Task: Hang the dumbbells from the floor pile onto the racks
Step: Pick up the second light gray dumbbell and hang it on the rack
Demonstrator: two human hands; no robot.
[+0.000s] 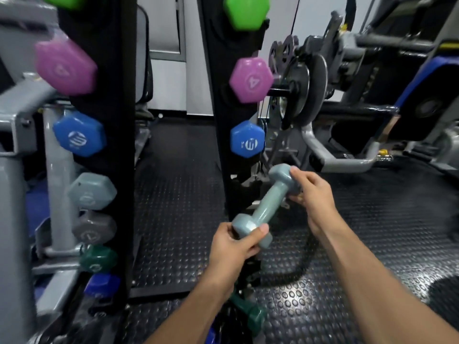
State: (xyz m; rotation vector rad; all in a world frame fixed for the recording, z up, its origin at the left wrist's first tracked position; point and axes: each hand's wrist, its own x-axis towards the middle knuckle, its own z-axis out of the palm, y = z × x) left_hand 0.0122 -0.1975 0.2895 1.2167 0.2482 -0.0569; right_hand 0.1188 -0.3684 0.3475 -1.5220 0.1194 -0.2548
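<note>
Head view looks down at two bare hands holding one pale blue-grey dumbbell [267, 206]. It is tilted, with one end low and near, and the other end high and far. The left hand [232, 247] is wrapped around the low end, thumb on top. The right hand [311, 192] grips the high end with its fingers.

Just behind the dumbbell stands the right rack [223, 120], a tall black post. It has a green dumbbell [246, 11] at the top, a purple one [250, 80] under it, and a blue one [247, 140] under that. The high end of the held dumbbell is just below the blue one, near the bottom of the post.

The left rack [111, 95] stands well apart. It is full from top to bottom with purple, blue, pale grey, dark grey, green and dark blue dumbbells.

A dark green dumbbell [248, 311] lies on the black bumpy floor mat [347, 244], under the left arm. A grey weight machine [310, 83] with round plates sits close to the right of the right rack.
</note>
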